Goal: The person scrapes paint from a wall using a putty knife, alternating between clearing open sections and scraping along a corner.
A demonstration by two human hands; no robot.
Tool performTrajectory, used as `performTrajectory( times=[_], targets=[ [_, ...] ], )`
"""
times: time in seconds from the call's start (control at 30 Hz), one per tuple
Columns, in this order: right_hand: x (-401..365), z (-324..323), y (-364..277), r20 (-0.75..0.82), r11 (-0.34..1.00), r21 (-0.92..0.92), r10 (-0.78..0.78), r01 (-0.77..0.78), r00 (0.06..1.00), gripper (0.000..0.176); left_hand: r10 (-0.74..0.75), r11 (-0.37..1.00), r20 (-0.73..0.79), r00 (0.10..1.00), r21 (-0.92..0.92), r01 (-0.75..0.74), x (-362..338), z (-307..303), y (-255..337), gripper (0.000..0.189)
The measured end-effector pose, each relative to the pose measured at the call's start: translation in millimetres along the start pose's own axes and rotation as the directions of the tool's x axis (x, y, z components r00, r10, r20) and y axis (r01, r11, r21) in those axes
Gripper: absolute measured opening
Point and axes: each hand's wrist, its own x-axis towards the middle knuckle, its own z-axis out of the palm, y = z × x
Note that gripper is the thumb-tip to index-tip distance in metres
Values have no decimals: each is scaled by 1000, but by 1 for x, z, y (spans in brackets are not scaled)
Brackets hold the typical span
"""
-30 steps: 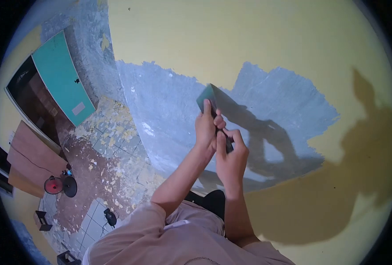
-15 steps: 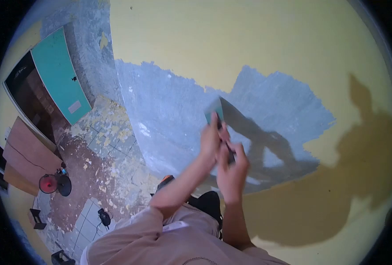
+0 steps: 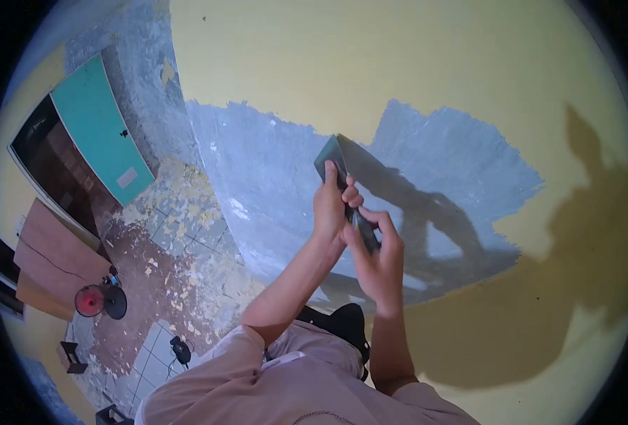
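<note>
Both my hands are on a paint scraper (image 3: pixel 326 150) with a wide flat blade and a dark handle. My left hand (image 3: pixel 331 202) grips it just below the blade, its thumb laid along the tool. Farther down, my right hand (image 3: pixel 382 263) is closed around the lower end of the handle. The blade's edge is up at the border where yellow paint (image 3: pixel 278 57) meets the bare grey patch (image 3: pixel 271 170) of wall. Shadows of the tool and my arms fall across the grey patch.
Paint flakes (image 3: pixel 179 276) litter the tiled floor on the left. A green door (image 3: pixel 101 127) stands beside a dark doorway. Near a leaning brown board (image 3: pixel 59 255) is a red and black fan (image 3: pixel 91 301). A small black device (image 3: pixel 180 350) with a cord lies on the tiles.
Both hands and the scraper have moved up the wall and slightly left, bringing the blade to the yellow paint's edge. My view has shifted slightly.
</note>
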Motion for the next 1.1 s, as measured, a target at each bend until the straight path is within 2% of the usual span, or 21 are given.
performTrajectory(
  times=[0.03, 0.07, 0.13, 0.17, 0.2, 0.23, 0.27, 0.37, 0.5, 0.6, 0.63, 0.67, 0.73, 0.77, 0.8, 0.87, 0.9, 0.93, 1.0, 1.07, 1.1],
  targets=[
    [-11, -8, 1, 66, 996, 36, -78, 76, 995, 36, -43, 999, 57, 997, -31, 44, 0, -10, 0, 24],
    [-25, -19, 3, 206, 932, 333, 76, -143, 976, 52, -41, 998, 73, 997, -39, 44, -2, -14, -2, 24],
    [-36, -38, 11, 373, 964, 221, 56, -147, 926, 63, -176, 984, -57, 983, -22, 175, -8, -19, -10, 32],
    [-33, -42, 10, 354, 999, -15, -25, 33, 935, 64, -295, 954, 49, 954, 73, 291, -14, -27, -14, 26],
    [-29, -46, 15, 353, 999, -21, -23, 32, 935, 64, -417, 902, 136, 899, 185, 391, -20, -34, -16, 20],
    [-24, -52, 24, 333, 953, -167, -186, 252, 924, 61, -435, 894, 90, 896, 164, 418, -35, -17, -16, 30],
    [-21, -54, 28, 335, 839, -310, -344, 447, 877, 58, -442, 889, 89, 893, 174, 422, -37, -14, -13, 30],
    [-10, -56, 5, 288, 807, -355, -385, 472, 877, 49, -420, 829, 209, 883, 484, 280, -37, 4, 8, 37],
    [7, -51, -21, 364, 706, -372, -486, 602, 795, 41, -336, 891, 244, 909, 396, 223, -26, 12, 9, 38],
    [30, -47, -28, 410, 616, -299, -606, 728, 681, 29, -465, 781, 318, 827, 587, 214, -23, 5, 25, 40],
    [42, -54, -15, 435, 665, -90, -643, 741, 630, 23, -576, 798, 361, 734, 442, 409, -23, 4, 29, 41],
    [51, -59, -7, 448, 686, 121, -683, 717, 577, 19, -578, 796, 365, 730, 447, 408, -19, 9, 36, 41],
    [60, -63, -12, 134, 681, 299, -723, 668, 678, 11, -608, 564, 157, 778, 776, 284, -3, 38, 58, 44],
    [66, -69, -22, -17, 663, 404, -683, 630, 730, 10, -315, 525, 332, 889, 841, -128, 14, 42, 68, 42],
    [73, -80, -31, -85, 625, 530, -633, 573, 770, 10, -25, 340, 539, 842, 797, -499, 31, 48, 77, 41],
    [86, -96, -69, -161, 518, 677, -589, 523, 792, 11, 396, -43, 718, 572, 637, -770, 37, 79, 97, 32],
    [95, -99, -82, -213, 459, 664, -640, 590, 738, 14, 432, -373, 867, 249, 423, -826, 57, 84, 104, 29],
    [102, -97, -87, -215, 461, 662, -638, 591, 739, 14, 346, -666, 934, -92, 175, -725, 81, 82, 108, 28],
    [114, -85, -96, -161, 373, 556, -828, 743, 537, 10, 262, -736, 962, -72, 151, -660, 107, 63, 110, 36],
    [127, -44, -67, -389, 583, 334, -630, 741, 672, 14, 135, -826, 986, -97, 58, -560, 117, 53, 113, 45],
    [130, -43, -68, -391, 581, 331, -633, 744, 668, 14, 134, -835, 986, -97, 60, -548, 118, 54, 114, 50]
  ],
)
